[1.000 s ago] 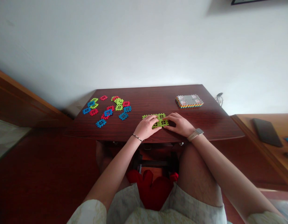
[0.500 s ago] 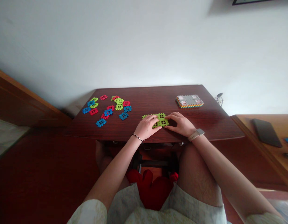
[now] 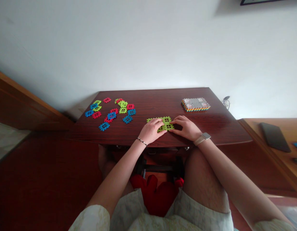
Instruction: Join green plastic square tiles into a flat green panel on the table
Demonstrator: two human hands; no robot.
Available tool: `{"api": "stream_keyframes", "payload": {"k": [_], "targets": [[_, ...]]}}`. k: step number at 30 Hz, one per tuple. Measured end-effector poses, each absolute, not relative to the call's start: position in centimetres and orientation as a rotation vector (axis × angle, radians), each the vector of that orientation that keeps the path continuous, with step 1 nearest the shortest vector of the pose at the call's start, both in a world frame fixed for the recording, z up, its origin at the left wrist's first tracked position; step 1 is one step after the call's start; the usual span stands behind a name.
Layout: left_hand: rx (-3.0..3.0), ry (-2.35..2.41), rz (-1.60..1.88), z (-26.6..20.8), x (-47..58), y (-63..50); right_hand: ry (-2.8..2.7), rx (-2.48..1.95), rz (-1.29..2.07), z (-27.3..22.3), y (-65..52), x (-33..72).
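Flat on the table near its front edge lies a panel of joined green interlocking tiles (image 3: 167,119), with notched edges and window-like openings. My left hand (image 3: 150,130) lies across its left part, fingers bent over it and thumb along the front edge, hiding some of the tiles. At the right edge, my right hand (image 3: 185,128) grips the panel between its fingertips and thumb.
Loose blue, red and green tiles (image 3: 111,115) are scattered at the table's left. A neat block of joined tiles with a grey top (image 3: 195,103) sits at the back right. To the right, a dark flat device (image 3: 275,136) rests on a wooden surface.
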State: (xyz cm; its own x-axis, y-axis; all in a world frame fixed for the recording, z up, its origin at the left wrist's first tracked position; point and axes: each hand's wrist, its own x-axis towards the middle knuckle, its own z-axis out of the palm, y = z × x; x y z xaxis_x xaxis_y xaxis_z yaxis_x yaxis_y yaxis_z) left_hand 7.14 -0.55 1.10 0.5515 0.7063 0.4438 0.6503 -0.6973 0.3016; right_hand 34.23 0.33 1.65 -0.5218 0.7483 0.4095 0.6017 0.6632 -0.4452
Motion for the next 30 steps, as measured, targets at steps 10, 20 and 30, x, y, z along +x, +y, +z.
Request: {"api": "stream_keyframes", "payload": {"k": [10, 20, 30], "targets": [[2.677, 1.183, 0.828, 1.3, 7.2, -0.6, -2.318, -1.053, 0.290, 1.6, 0.3, 34.1], [2.621, 1.158, 0.905, 1.2, 7.1, -0.4, -2.311, -1.019, 0.274, 2.4, 0.0, 33.7], [2.414, 1.329, 0.986, 0.9, 6.3, 0.5, -2.359, -1.038, 0.267, 1.8, 0.1, 33.7]]}}
